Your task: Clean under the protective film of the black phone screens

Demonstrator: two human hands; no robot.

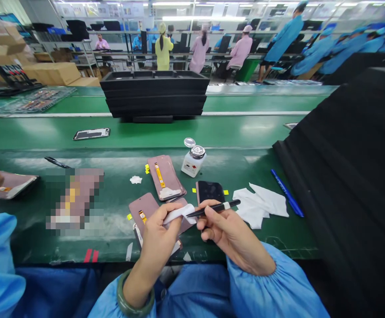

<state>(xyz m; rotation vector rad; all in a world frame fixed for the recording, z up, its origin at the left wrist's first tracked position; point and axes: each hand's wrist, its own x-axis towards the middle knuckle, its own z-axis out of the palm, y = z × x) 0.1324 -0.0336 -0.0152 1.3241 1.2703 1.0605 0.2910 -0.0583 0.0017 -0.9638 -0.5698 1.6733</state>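
Left hand (157,232) pinches a white cloth (188,210); right hand (235,238) holds a black tool (217,208).
Beyond them: a white bottle (191,164); right of them: loose wipes (273,201).

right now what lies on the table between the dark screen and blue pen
White cloths, plus a yellow tab beside the screen; the head view shows this.

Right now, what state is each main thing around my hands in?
White cloth: bent, in the left hand
Black tool: in the right hand, tip at the cloth
Bottle: upright, lid flipped open
Dark-screened panel: screen up, unlit
Pink-backed panel just left of the bottle: back up
White wipes: spread out, overlapping
Blue pen: lying down
Black trays past the bottle: stacked
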